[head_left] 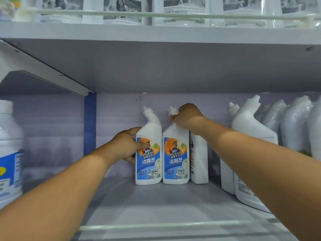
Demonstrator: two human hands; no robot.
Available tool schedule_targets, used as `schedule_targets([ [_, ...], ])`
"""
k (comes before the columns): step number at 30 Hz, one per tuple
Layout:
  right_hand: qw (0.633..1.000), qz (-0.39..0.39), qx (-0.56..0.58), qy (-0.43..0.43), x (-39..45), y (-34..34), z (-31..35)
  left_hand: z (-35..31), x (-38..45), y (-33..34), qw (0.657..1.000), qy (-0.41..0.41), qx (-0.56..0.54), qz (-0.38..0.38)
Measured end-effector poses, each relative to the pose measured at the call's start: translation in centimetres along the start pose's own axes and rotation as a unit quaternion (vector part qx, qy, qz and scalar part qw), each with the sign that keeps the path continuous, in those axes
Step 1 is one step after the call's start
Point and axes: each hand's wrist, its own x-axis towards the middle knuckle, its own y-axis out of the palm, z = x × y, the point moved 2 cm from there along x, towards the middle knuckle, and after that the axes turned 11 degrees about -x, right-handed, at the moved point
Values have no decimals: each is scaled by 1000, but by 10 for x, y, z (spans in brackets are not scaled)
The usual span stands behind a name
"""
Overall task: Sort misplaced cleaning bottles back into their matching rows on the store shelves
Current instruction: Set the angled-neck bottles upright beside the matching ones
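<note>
White plastic everywhere: we're looking into a pale shelf bay (156, 202) w/ both bare arms reaching in. Our left hand (127, 145) is wrapped round the left side of the first angled-neck toilet-cleaner bottle (149, 153), thumb across the orange/blue front label, fingers behind the body; the bottle stands upright near the back wall. Our right hand (186, 117) is closed over the neck of the second bottle (175, 157), just below its bent cap, so both hands are gripping, neither spread. The 2 bottles stand touching side by side, same label, price stickers low on the front. Just right of the second one, touching or nearly so, a third white bottle (198, 162) stands turned side-on, back text facing us. Further right, apart from that trio, sits a group of bigger white angled-neck bottles (251, 129), some in shiny wrap; our right forearm crosses in front of them. At far left, past a blue upright (90, 122), a large bottle w/ a blue label (10, 148) shows partly. Up top, another shelf carries white containers (182, 11) behind a rail, blurred. Front rail (173, 225) of our bay runs across below.
</note>
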Motion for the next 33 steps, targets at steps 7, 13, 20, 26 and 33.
schedule_targets([
  [7, 998, -13, -57, -38, -5, -8, 1, 5, 2, -5, 999, -7, -31, -2],
  [13, 987, -148, -60, 20, -7, -51, -16, 6, 2, -4, 1000, -1, -25, -6],
  [20, 993, 82, -69, 54, -24, -39, -22, 7, 1, -5, 998, 41, -30, -44],
  [26, 987, 26, -155, 34, -41, -46, -22, 5, 0, -2, 996, 76, -2, -50],
  [33, 988, -50, -149, 4, -69, -73, -14, -5, -6, 2, 980, 141, 49, -129],
])
